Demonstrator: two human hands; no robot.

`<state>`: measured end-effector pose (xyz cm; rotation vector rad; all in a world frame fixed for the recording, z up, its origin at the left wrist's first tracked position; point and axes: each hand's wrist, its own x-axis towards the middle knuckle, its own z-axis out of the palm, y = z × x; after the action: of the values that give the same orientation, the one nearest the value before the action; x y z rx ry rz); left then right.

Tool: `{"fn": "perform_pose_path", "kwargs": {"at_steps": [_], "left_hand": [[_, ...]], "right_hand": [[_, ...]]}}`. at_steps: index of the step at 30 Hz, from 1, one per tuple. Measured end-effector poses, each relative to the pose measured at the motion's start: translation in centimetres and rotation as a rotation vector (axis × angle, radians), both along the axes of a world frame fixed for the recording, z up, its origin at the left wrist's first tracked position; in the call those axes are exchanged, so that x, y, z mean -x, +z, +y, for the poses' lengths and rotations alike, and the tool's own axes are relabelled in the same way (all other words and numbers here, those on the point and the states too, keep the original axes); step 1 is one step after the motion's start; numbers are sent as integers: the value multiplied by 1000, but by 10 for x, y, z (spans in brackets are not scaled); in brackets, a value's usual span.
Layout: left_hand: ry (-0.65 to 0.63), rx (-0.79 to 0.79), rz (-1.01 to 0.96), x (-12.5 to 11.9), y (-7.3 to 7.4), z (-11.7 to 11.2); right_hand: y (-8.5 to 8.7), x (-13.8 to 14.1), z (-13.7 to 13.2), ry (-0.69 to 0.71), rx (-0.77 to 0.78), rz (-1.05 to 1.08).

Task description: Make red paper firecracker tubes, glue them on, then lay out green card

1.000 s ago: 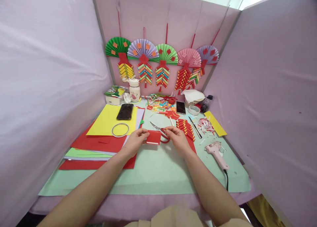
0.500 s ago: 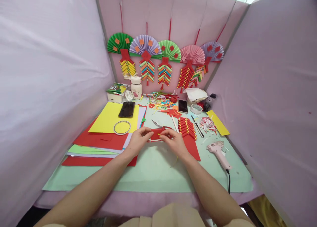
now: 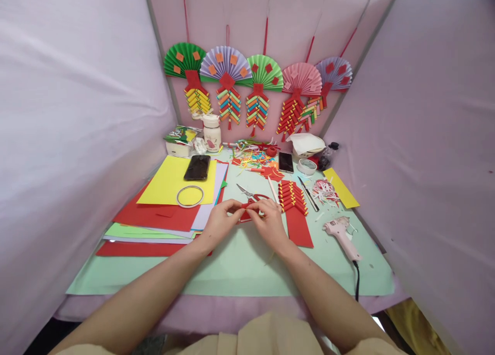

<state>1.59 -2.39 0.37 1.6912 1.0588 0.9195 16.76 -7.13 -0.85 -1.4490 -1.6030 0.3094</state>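
Observation:
Between my two hands, over the middle of the mat, is a small piece of red paper (image 3: 246, 216). My left hand (image 3: 224, 222) pinches its left side, and my right hand (image 3: 268, 222) pinches it close by, fingertips almost meeting. A thin yellow strip trails faintly beneath my right hand. Just beyond my fingers lie scissors (image 3: 251, 194) with red handles and a white pen-like stick (image 3: 273, 190). To the right sits a cluster of red paper rolls with yellow ends (image 3: 293, 197), with a red paper sheet (image 3: 299, 231) below it.
Coloured paper sheets (image 3: 154, 218) are stacked at left, bearing a phone (image 3: 197, 167) and a ring (image 3: 190, 196). A glue gun (image 3: 343, 237), its cord running off the front edge, lies at right. A craft knife (image 3: 308, 194), paper scraps (image 3: 253, 160) and a bottle (image 3: 212, 134) stand farther back.
My hands have drawn closer together, and the red paper that lay flat between them is now bent or rolled at its upper edge. The view has tilted slightly.

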Motion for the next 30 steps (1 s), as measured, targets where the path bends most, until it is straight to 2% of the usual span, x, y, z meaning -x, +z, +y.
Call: {"fn": "perform_pose_path", "kwargs": {"at_steps": [7,15,30], "left_hand": [[-26,-163,73,0,-2,-2],[-47,-255,131,0,-11,-2],[-82,-439,260,0,-9,-6]], "right_hand": [[4,3,-4,-106,-20,-82],[3,3,-4,-116,-27,-110],[1,2,-3,-169,-28,-136]]}}
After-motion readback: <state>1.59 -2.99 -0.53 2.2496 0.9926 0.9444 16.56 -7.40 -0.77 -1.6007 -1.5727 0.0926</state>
